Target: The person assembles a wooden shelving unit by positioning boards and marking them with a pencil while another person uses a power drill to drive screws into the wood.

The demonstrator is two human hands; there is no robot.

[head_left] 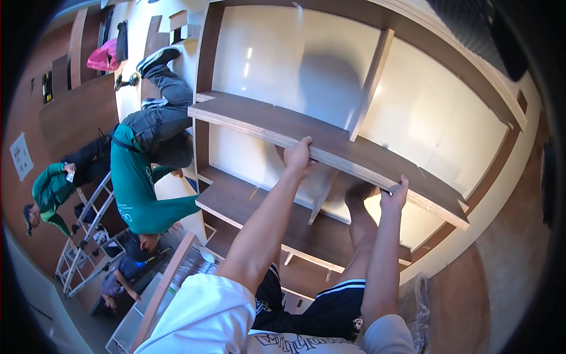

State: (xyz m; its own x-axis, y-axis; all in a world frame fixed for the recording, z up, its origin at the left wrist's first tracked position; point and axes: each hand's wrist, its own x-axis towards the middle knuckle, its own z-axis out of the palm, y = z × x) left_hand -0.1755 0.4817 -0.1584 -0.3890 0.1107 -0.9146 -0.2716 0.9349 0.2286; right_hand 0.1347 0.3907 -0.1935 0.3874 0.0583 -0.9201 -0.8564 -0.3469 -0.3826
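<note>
A long brown shelf board [348,143] with a pale plywood front edge lies across a large wooden shelving frame [202,65]. Fingers of my left hand [298,157] are wrapped over its front edge near the middle. Farther right, my right hand [395,197] grips the same edge from below, thumb pointing up; a small dark spot beside its fingers is too small to make out. Notches show in the board. Behind it stands an upright divider [371,85]. Below are a second shelf board [227,200] and another short divider [323,197].
A co-worker in a green shirt [132,183] is close at left, one arm reaching toward the frame. Beyond are another person in green [50,186], a metal stepladder [88,227] and a third person [118,277]. Plastic wrap [420,307] lies right of my legs.
</note>
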